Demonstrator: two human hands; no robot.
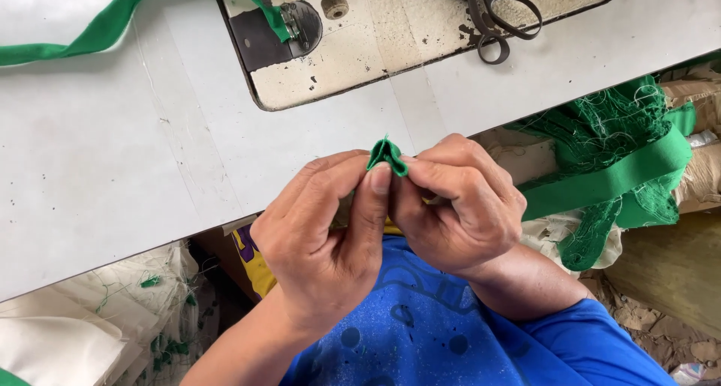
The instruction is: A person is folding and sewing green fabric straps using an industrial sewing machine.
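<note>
Both hands meet over the front edge of a white sewing table. My left hand and my right hand pinch a small folded piece of green fabric between thumbs and fingertips. The fabric sticks up above the fingers as a little pleated tip. A green fabric strip runs from under my right hand out to the right, toward a heap of green netting.
A worn sewing machine bed lies at the back of the table, with dark scissors on it. Another green strip trails from the presser foot to the far left. White sacks lie below left, rubble on the floor at right.
</note>
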